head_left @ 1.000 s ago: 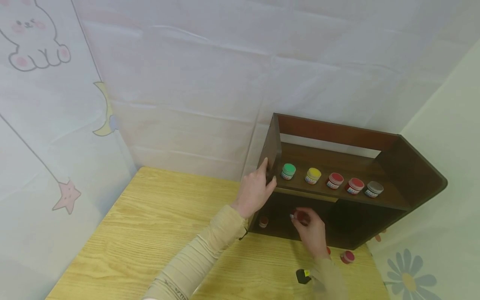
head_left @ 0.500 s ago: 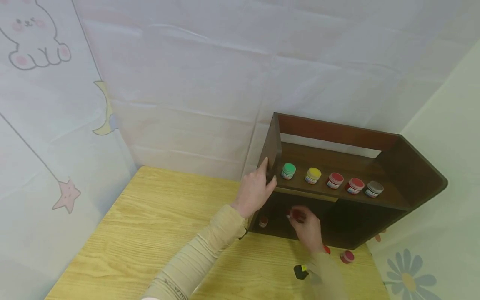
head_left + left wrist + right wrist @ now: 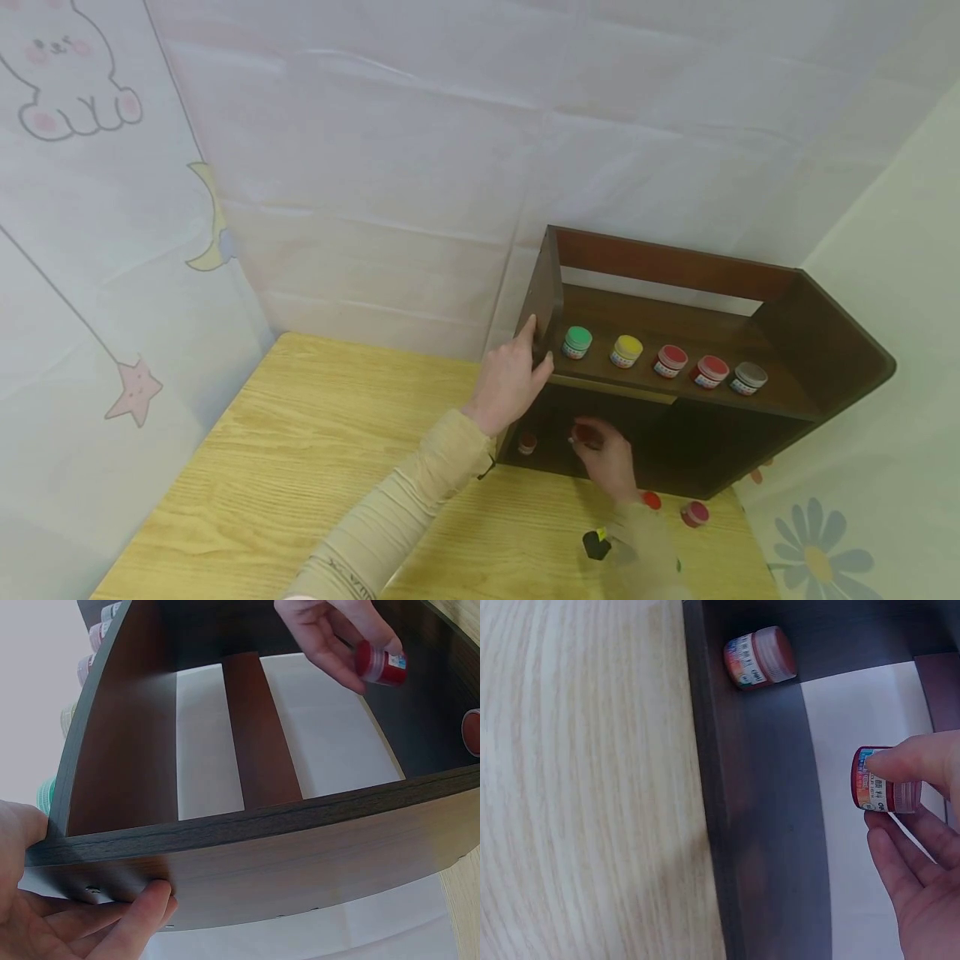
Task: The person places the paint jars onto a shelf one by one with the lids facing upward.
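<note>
My left hand (image 3: 508, 385) grips the left side panel of a dark brown shelf unit (image 3: 780, 408), thumb at the front edge and fingers on the outer face. Inside the lower compartment, my right hand (image 3: 611, 462) pinches a small dark red paint jar (image 3: 877, 780) between thumb and fingers. The jar is held above the compartment floor, its printed label showing in the right wrist view. Another reddish-brown paint jar (image 3: 527, 443) stands at the lower compartment's left end. On the upper shelf stand a green jar (image 3: 577, 342), a yellow jar (image 3: 626, 352), two red jars (image 3: 670, 361) and a grey-topped jar (image 3: 748, 379).
On the wooden table (image 3: 360, 417), a bright red jar (image 3: 652, 501) and a magenta-topped jar (image 3: 695, 513) sit before the unit's right part. A small black object (image 3: 597, 544) with a yellow mark shows beside the right sleeve. A printed cloth wall (image 3: 375, 208) rises behind.
My right hand has moved left inside the lower compartment with the red paint jar, bringing it nearer the jar there. More of the bright red jar shows. The left hand stays put.
</note>
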`<control>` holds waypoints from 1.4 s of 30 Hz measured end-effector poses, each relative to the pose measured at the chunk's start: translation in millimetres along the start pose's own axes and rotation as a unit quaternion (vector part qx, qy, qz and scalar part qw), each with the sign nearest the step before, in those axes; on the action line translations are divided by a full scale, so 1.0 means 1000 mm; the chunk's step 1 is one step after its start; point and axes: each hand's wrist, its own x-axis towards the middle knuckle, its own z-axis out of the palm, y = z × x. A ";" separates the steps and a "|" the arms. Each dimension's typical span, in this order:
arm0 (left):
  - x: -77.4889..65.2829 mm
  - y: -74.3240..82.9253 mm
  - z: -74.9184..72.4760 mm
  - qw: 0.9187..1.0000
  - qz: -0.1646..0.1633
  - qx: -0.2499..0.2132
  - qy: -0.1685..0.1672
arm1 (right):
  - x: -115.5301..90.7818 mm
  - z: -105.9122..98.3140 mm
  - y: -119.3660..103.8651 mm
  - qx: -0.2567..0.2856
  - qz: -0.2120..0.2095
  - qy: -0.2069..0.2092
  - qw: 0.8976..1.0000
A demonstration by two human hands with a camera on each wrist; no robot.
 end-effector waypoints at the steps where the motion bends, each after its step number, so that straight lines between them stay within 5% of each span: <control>1: 0.000 0.000 0.000 1.000 0.000 0.001 0.001 | 0.000 0.001 0.001 0.005 0.002 -0.003 1.000; 15: 0.000 0.000 -0.001 1.000 -0.006 0.000 -0.002 | -0.006 0.018 0.011 -0.009 0.075 -0.066 0.995; 42: 0.001 0.000 -0.002 1.000 -0.006 -0.003 -0.005 | -0.014 0.034 0.023 -0.027 0.044 -0.062 0.997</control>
